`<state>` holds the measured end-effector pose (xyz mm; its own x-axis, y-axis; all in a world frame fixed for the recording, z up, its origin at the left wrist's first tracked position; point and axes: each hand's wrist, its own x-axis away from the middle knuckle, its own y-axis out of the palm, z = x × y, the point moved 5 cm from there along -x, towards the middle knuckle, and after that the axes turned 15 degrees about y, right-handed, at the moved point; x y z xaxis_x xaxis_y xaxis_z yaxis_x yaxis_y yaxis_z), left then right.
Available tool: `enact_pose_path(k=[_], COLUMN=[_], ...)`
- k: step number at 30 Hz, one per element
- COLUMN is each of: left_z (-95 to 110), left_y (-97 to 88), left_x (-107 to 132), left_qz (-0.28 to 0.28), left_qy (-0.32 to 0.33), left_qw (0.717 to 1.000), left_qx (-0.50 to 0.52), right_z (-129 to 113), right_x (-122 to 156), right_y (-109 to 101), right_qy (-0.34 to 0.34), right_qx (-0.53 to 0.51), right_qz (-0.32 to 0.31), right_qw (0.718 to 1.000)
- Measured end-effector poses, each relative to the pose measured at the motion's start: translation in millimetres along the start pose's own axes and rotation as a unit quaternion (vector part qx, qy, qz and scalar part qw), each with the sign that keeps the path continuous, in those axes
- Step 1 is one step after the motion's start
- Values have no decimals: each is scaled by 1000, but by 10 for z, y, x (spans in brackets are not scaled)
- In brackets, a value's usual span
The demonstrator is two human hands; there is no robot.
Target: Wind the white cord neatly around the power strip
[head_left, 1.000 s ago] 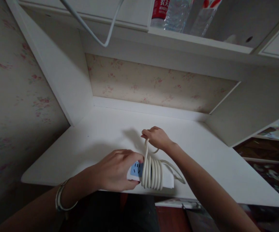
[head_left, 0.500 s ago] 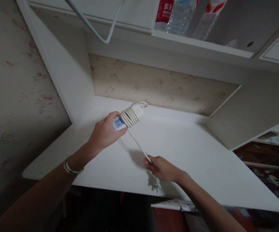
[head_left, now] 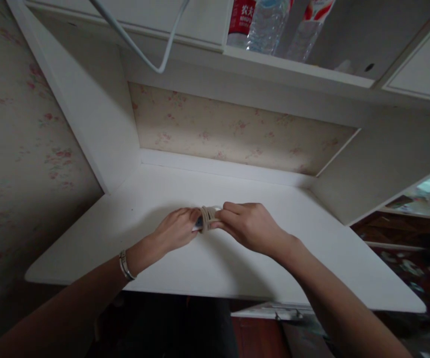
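A white power strip [head_left: 197, 228] with blue socket faces is held above the desk, mostly covered by my hands and its cord. Its off-white cord [head_left: 206, 219] is wound in several turns round the middle. My left hand [head_left: 175, 229] is closed round the strip's left end, a bracelet on that wrist. At the right end, my right hand [head_left: 254, 226] is closed on the cord beside the coils, its knuckles hiding part of the strip. The cord's plug is out of sight.
The white desk top [head_left: 155, 186] lies beneath both hands. Above it, a shelf [head_left: 297, 69] holds plastic bottles [head_left: 269, 27]. A pale bent rod [head_left: 140, 52] hangs down at upper left. A side panel [head_left: 84, 109] stands at the left.
My right hand has come up from the desk's front to the strip with the cord. My left hand has lowered the power strip toward me, and the strip is turned more level.
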<state>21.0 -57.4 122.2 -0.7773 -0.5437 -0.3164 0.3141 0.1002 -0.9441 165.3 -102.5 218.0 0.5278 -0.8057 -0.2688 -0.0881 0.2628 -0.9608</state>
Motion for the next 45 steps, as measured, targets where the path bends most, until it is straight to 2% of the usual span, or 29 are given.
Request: enact_pose_path(k=[4,8,11,16,20,24,29,32,34,37,39,40,41,43,45], left_z=[354,579,636,670,770,862,701,551,441,310,260,246,236,224,226], left_y=[38,-98,-203,-301,-356,-419,-440,-408,-372,-282,-205,-161,-117,-27,58], left_x=[73,196,271,329,343,366,340,297,276,252,235,224,212,186,162], left_qz=[-51,-75,-75,-71,-66,-14,70,115,144,163,165,162,159,148,130], left_qy=[83,105,114,140,162,194,127,90,55,9,-11,-18,-28,-53,-82], left_qw=[995,989,987,984,982,977,987,988,988,986,986,986,986,987,988], left_qx=[27,68,83,82,76,90,69,43,31,31,33,34,33,28,15], right_z=[113,332,446,488,517,532,573,454,315,122,79,81,85,72,6], right_x=[-219,-324,-318,-276,-250,-151,133,330,447,585,646,671,694,725,730], right_y=[30,186,299,468,665,907,1209,1336,1389,1403,1368,1341,1309,1222,1127], right_qy=[5,26,41,73,118,148,234,243,237,236,262,281,298,312,284], right_qx=[-51,-148,-231,-336,-416,-480,-549,-558,-558,-614,-643,-635,-612,-532,-440], right_qz=[1,-14,-27,-61,-88,-137,-141,-154,-188,-235,-215,-194,-173,-143,-144], right_qw=[999,989,972,937,897,854,790,778,772,716,687,693,711,774,840])
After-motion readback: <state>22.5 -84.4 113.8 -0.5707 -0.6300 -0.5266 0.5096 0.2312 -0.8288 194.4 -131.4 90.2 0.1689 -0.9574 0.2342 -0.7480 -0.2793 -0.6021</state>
